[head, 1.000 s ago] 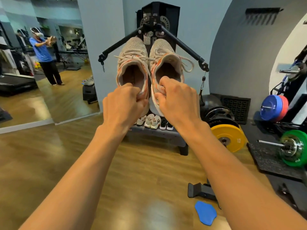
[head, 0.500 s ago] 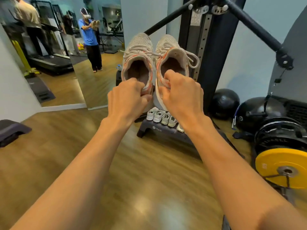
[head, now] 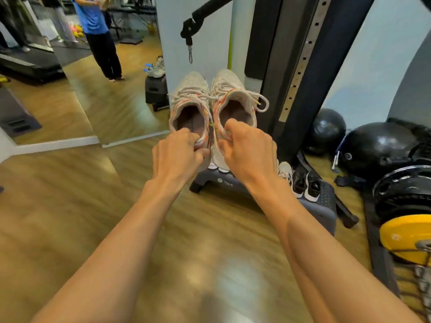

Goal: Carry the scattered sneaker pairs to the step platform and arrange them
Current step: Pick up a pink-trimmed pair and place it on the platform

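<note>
I hold a pair of beige knit sneakers with orange trim out in front of me, toes pointing away. My left hand (head: 178, 151) pinches the heel of the left sneaker (head: 190, 106). My right hand (head: 249, 150) grips the heel collar of the right sneaker (head: 234, 101), whose laces hang loose to the right. Just below and beyond them lies the grey step platform (head: 323, 212) on the floor. On it stand a black pair with white soles (head: 306, 184) and a white sneaker (head: 285, 170); my hands hide more shoes on its left part.
A black cable machine column (head: 303, 66) rises right behind the platform, with a hanging clip (head: 190, 53). Black balls (head: 328, 130), black plates and a yellow weight plate (head: 407, 236) crowd the right. A wall mirror (head: 70, 66) on the left reflects a person. Wood floor stretches toward me.
I have walked closer: the platform and cable machine have grown and shifted right. The sneakers sit lower in view, still held by both hands.
</note>
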Available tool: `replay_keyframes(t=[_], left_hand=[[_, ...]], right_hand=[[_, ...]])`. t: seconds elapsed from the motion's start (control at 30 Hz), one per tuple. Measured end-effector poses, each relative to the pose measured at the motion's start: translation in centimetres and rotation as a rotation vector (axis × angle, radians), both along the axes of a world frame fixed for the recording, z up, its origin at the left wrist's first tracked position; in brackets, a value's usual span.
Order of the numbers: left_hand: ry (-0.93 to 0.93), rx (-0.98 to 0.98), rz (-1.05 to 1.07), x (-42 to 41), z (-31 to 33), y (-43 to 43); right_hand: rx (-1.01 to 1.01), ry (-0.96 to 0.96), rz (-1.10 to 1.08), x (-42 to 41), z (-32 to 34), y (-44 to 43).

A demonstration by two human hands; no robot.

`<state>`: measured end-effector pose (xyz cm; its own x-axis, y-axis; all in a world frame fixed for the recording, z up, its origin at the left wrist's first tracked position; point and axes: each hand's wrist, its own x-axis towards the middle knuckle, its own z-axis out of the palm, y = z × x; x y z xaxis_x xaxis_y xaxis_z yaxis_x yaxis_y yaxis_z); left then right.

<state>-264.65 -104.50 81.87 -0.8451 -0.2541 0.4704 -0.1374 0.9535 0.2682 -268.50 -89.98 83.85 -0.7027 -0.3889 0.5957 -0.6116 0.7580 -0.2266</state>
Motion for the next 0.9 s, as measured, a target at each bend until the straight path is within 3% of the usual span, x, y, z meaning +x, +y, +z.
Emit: replay_keyframes(t=[0.57,0.9], left_hand=[[-0.235,0.045,0.004,-25.8,-17.6,-18.2],[-0.279,0.111,-0.142,-32.5,-38.5,-26.5]], right_hand=[[0.034,-0.328,0.007,-25.9,-16.2,-18.5],[0.008,-0.447,-0.147,-31.3,-37.4,-26.4]])
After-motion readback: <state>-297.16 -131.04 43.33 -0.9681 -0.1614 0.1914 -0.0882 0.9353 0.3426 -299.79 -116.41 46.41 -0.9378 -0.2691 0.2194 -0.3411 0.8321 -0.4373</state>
